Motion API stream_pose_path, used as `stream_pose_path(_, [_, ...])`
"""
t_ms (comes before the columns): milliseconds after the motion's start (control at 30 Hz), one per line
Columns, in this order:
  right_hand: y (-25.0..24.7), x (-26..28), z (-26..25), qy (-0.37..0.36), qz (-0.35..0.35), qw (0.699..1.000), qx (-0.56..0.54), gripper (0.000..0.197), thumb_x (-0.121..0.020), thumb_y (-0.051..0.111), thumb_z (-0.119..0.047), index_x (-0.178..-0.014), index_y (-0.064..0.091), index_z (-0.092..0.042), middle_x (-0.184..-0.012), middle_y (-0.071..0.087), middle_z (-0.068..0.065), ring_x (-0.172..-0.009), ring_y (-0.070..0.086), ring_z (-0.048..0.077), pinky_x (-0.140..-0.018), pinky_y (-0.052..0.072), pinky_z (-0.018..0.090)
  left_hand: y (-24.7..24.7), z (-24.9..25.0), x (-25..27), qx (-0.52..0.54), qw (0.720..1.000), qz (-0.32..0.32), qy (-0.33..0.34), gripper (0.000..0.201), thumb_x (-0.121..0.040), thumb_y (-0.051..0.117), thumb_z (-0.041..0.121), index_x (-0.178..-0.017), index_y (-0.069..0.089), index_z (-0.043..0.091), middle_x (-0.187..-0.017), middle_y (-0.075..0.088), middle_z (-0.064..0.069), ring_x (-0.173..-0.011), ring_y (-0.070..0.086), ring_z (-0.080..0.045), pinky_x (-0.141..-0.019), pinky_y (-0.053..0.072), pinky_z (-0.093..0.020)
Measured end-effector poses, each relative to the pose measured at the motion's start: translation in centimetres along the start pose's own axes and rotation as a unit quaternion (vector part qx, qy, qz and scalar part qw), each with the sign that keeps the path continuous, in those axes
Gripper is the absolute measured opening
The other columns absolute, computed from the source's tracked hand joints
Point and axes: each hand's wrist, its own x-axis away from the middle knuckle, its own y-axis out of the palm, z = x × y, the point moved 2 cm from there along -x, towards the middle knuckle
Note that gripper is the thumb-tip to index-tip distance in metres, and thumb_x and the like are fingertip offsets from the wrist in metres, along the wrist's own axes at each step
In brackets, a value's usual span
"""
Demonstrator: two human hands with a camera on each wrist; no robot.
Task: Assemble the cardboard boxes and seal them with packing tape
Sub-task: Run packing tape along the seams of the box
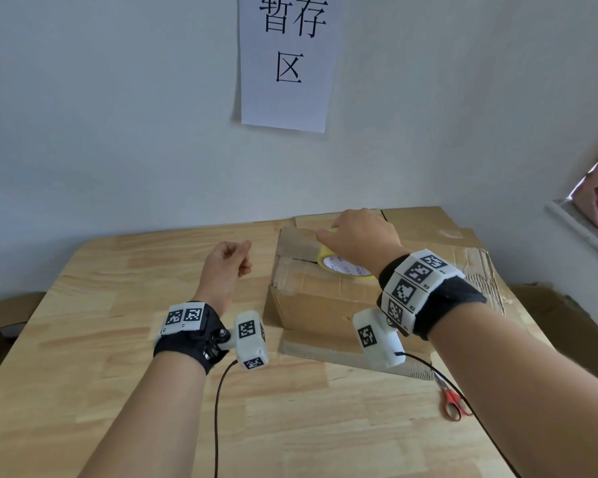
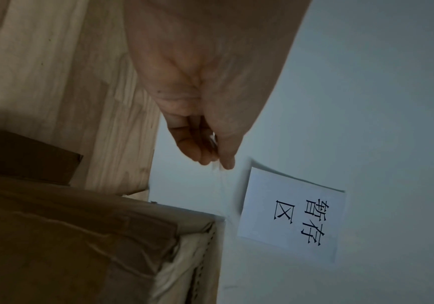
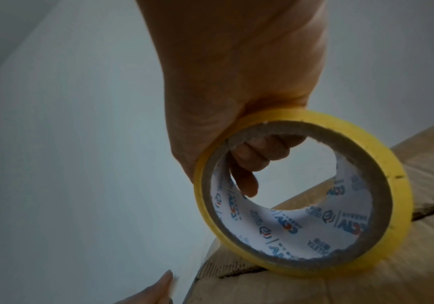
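Box (image 1: pixel 311 298) folded up on tabletop (image 1: pixel 118 339), top seam untaped. Right hand (image 1: pixel 358 236) grips tape roll (image 1: pixel 328 258) on seam; left hand (image 1: pixel 228 258) pinches tape end, I think. Sealing barely started.

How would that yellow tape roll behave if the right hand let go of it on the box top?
The tape roll stands on edge on the cardboard box, so it would likely roll or topple flat. It looks light: the right hand holds it by fingers hooked through the core. The cardboard core probably keeps it stiff, not squashy.
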Motion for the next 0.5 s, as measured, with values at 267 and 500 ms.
stream_pose_path(267, [-0.1, -0.1, 0.3, -0.002, 0.006, 1.000, -0.024, 0.048, -0.088, 0.044, -0.044, -0.112, 0.066, -0.010, -0.104, 0.068, 0.007, -0.093, 0.063, 0.025, -0.069, 0.045, 0.030, 0.7, -0.6, -0.7, -0.003, 1.000, -0.007, 0.007, 0.014, -0.094, 0.058, 0.020, -0.085, 0.053, 0.011, -0.071, 0.053, 0.000, -0.063, 0.051, -0.010, -0.063, 0.048, -0.021])
stream_pose_path(500, [-0.2, 0.0, 0.5, -0.006, 0.007, 0.999, -0.039, 0.048, -0.088, 0.045, -0.044, -0.113, 0.066, -0.009, -0.109, 0.068, 0.007, -0.096, 0.063, 0.025, -0.072, 0.047, 0.030, 2.1, -2.4, -0.8, 0.001, 0.999, -0.030, -0.019, 0.014, -0.095, 0.056, 0.020, -0.087, 0.051, 0.010, -0.068, 0.051, -0.001, -0.058, 0.049, -0.009, -0.059, 0.047, -0.018])
